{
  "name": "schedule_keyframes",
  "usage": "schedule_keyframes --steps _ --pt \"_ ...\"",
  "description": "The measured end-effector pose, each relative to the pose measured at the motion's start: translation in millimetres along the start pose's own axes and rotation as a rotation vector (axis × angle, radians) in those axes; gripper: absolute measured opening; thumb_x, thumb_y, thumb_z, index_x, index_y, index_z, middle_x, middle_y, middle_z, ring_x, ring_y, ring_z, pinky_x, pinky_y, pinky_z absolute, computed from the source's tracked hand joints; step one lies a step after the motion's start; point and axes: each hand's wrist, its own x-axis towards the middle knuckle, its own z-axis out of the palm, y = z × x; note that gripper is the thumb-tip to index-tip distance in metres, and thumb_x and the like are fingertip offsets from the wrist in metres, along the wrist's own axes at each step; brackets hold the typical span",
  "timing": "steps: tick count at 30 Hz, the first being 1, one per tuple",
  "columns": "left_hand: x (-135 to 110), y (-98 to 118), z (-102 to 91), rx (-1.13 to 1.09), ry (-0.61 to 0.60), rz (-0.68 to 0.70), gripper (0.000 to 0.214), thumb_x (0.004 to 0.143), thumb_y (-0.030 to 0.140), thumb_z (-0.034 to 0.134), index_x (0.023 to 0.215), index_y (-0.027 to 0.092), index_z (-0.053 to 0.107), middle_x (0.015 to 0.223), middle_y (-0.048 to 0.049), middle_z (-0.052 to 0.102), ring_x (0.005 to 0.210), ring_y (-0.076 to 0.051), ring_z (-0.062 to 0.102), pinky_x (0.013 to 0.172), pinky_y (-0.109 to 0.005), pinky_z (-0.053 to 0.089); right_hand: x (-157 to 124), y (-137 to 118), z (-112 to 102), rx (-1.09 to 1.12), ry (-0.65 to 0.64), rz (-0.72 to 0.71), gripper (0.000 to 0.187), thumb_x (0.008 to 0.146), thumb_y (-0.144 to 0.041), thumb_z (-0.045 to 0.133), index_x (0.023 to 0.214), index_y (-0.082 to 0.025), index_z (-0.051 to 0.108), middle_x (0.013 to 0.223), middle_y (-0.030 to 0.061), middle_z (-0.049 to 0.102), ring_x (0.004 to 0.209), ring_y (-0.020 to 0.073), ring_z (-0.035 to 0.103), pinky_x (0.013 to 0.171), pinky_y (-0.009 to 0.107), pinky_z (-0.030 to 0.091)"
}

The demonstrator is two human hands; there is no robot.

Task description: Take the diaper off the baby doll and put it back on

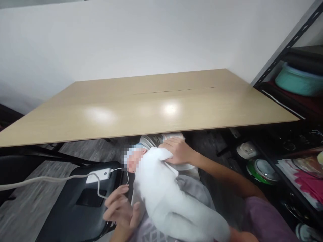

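A small person in white clothing (158, 188) and a pale blue cap (138, 146) lies across my lap, tilted, with the head toward the table. My right hand (179, 151) is curved against the far side of the white clothing, its fingers pressed on the fabric near a pale patterned cloth (174, 136). Part of that grip is hidden. My left hand (121, 206) is raised beside the lap, palm up, with loosely bent fingers apart and nothing in them. A white cable (99, 188) passes close behind its fingertips.
A wooden table (151, 101) spans the space ahead, its front edge above the lap. On the left, a black chair (63, 208) bears a white power bank (99, 175) and a dark phone (90, 197). Shelves with a green basin (297, 80) and papers (290, 168) stand right.
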Motion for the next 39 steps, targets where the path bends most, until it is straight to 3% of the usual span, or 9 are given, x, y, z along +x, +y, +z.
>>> schedule_keyframes --steps 3,7,12,17,21,25,29,32,39 --pt "-4 -17 -2.0 -0.098 0.172 -0.026 0.053 0.098 0.053 0.065 0.135 0.039 0.03 0.149 -0.0127 0.043 0.137 -0.042 0.06 0.111 -0.079 0.055 -15 -21 -17 0.131 0.253 0.099 0.034 0.093 -0.035 0.072 0.125 -0.024 0.069 0.114 0.0098 0.081 0.104 0.0309 0.075 0.095 0.044 0.058" --pt "25 -12 10.3 -0.17 -0.08 -0.127 0.064 0.097 0.056 0.072 0.141 0.028 0.035 0.142 -0.0168 0.052 0.13 -0.038 0.07 0.107 -0.063 0.063 -35 -32 -42 0.206 0.484 0.287 0.039 0.088 -0.026 0.069 0.126 -0.029 0.068 0.117 0.0061 0.081 0.104 0.0283 0.077 0.092 0.041 0.061" --pt "117 8 8.2 -0.164 -0.29 -0.079 0.073 0.091 0.056 0.077 0.143 0.023 0.038 0.139 -0.0181 0.068 0.128 -0.037 0.075 0.106 -0.053 0.063 -42 -8 -73 0.058 0.588 0.48 0.032 0.085 -0.026 0.066 0.116 -0.027 0.071 0.112 0.0066 0.084 0.1 0.029 0.079 0.089 0.04 0.062" --pt "218 20 4.5 0.007 -0.445 0.023 0.067 0.093 0.061 0.071 0.144 0.023 0.049 0.142 -0.0147 0.074 0.125 -0.037 0.076 0.102 -0.046 0.061 -35 39 -102 -0.038 0.475 0.557 0.026 0.082 -0.028 0.073 0.108 -0.025 0.074 0.105 0.0061 0.083 0.094 0.0288 0.076 0.085 0.039 0.057" --pt "268 13 19.4 0.052 -0.527 0.061 0.071 0.095 0.068 0.068 0.145 0.021 0.052 0.143 -0.0152 0.074 0.123 -0.037 0.075 0.1 -0.044 0.059 -31 84 -104 -0.122 0.371 0.569 0.022 0.086 -0.034 0.08 0.105 -0.024 0.075 0.104 0.0065 0.082 0.094 0.0293 0.074 0.082 0.037 0.053" --pt "290 -2 32.4 0.093 -0.545 0.07 0.074 0.097 0.074 0.068 0.149 0.023 0.052 0.143 -0.0133 0.074 0.121 -0.038 0.075 0.097 -0.045 0.059 -42 115 -98 -0.22 0.262 0.524 0.019 0.095 -0.039 0.079 0.104 -0.024 0.074 0.101 0.0083 0.077 0.095 0.0315 0.071 0.083 0.041 0.053" --pt "295 -19 32.4 0.155 -0.454 0.153 0.072 0.1 0.077 0.066 0.147 0.023 0.057 0.144 -0.0139 0.072 0.129 -0.039 0.069 0.107 -0.051 0.056 -60 125 -101 -0.184 0.209 0.51 0.03 0.103 -0.052 0.075 0.116 -0.025 0.072 0.106 0.009 0.076 0.098 0.0324 0.071 0.084 0.043 0.055" --pt "301 -35 30.3 0.234 -0.404 0.194 0.065 0.103 0.076 0.06 0.14 0.022 0.064 0.131 -0.0139 0.076 0.118 -0.039 0.068 0.104 -0.054 0.055 -68 131 -103 -0.153 0.176 0.536 0.038 0.104 -0.061 0.072 0.12 -0.027 0.072 0.107 0.0082 0.076 0.097 0.0316 0.072 0.08 0.042 0.057" --pt "352 -68 51.5 0.282 -0.417 0.293 0.065 0.105 0.078 0.054 0.132 0.021 0.068 0.116 -0.0134 0.075 0.106 -0.038 0.067 0.099 -0.051 0.052 -38 177 -95 -0.154 0.101 0.673 0.049 0.106 -0.072 0.061 0.113 -0.024 0.07 0.107 0.0107 0.077 0.097 0.0333 0.073 0.08 0.043 0.054"
